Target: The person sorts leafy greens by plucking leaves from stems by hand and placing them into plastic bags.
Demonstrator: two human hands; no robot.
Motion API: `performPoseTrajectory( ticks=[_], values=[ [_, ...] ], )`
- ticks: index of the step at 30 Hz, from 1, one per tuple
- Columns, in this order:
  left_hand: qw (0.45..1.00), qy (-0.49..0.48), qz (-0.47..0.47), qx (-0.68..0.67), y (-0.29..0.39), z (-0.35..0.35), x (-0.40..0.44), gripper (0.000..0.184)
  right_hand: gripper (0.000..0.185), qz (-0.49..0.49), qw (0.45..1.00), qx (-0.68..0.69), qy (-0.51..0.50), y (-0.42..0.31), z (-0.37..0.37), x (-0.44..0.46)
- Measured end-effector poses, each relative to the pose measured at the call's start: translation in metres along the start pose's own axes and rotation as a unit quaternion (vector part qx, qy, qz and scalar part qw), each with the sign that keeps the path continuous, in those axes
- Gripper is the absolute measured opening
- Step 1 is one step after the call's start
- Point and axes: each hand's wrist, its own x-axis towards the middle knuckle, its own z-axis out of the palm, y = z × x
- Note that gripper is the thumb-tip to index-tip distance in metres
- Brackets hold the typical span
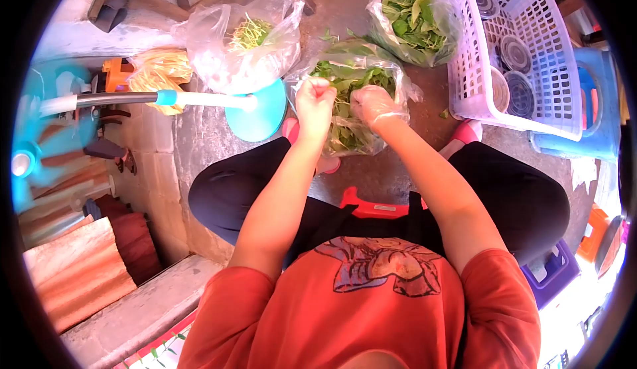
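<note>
Between my knees, a clear plastic bag (348,140) of green leaves (361,80) stands open on the floor. Over its left side is my left hand (314,97), fingers curled together; whatever they pinch is too small to make out. My right hand (375,106), in a thin clear glove, is closed above the leaves at the bag's right side, and its fingertips are hidden. The two hands are a short distance apart. Behind and to the right sits a second clear bag (438,54) of leaves. At the upper left, another bag (212,57) holds pale green stems (251,32).
A white perforated basket (468,70) with round lidded containers (516,54) stands at the right, beside a blue stool (597,104). On the left are a fan (40,137) and its round turquoise base (255,120). Loose leaves lie on the floor (415,104).
</note>
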Motion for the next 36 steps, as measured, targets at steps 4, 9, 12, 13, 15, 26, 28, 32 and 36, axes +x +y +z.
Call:
performPoseTrajectory(
  ticks=[4, 9, 12, 13, 15, 26, 28, 32, 36],
  values=[
    [0.979, -0.033, -0.202, -0.011, 0.009, -0.01, -0.026, 0.012, 0.006, -0.049, 0.993, 0.068, 0.087, -0.011, -0.005, 0.005],
    [0.957, -0.016, -0.287, 0.024, -0.029, -0.014, -0.015, 0.027, 0.01, -0.046, 0.996, 0.033, 0.072, -0.015, -0.019, 0.011],
    [0.962, 0.005, -0.265, 0.069, -0.055, -0.009, -0.003, 0.033, 0.013, 0.007, 1.0, 0.002, -0.02, -0.001, -0.017, 0.013],
    [0.954, 0.001, -0.288, 0.081, -0.063, -0.009, 0.002, 0.034, 0.014, 0.022, 0.998, 0.018, -0.056, -0.001, -0.02, 0.011],
    [0.936, -0.007, -0.339, 0.1, -0.084, -0.012, 0.01, 0.034, 0.018, 0.053, 0.989, 0.05, -0.129, -0.001, -0.027, 0.006],
    [0.972, -0.073, -0.197, 0.11, 0.009, -0.029, -0.008, 0.014, 0.014, 0.088, 0.933, 0.347, -0.035, 0.009, -0.033, 0.034],
    [0.985, -0.076, -0.129, 0.089, 0.03, -0.039, -0.013, 0.013, 0.015, 0.084, 0.932, 0.354, -0.007, -0.012, -0.06, 0.04],
    [0.989, -0.083, -0.065, 0.099, 0.035, -0.049, -0.006, 0.012, 0.02, 0.0, 0.951, 0.309, 0.024, -0.021, -0.071, 0.044],
    [0.992, -0.063, -0.021, 0.102, 0.033, -0.039, -0.003, 0.012, 0.018, -0.021, 0.976, 0.214, 0.038, -0.026, -0.066, 0.032]
  ],
)
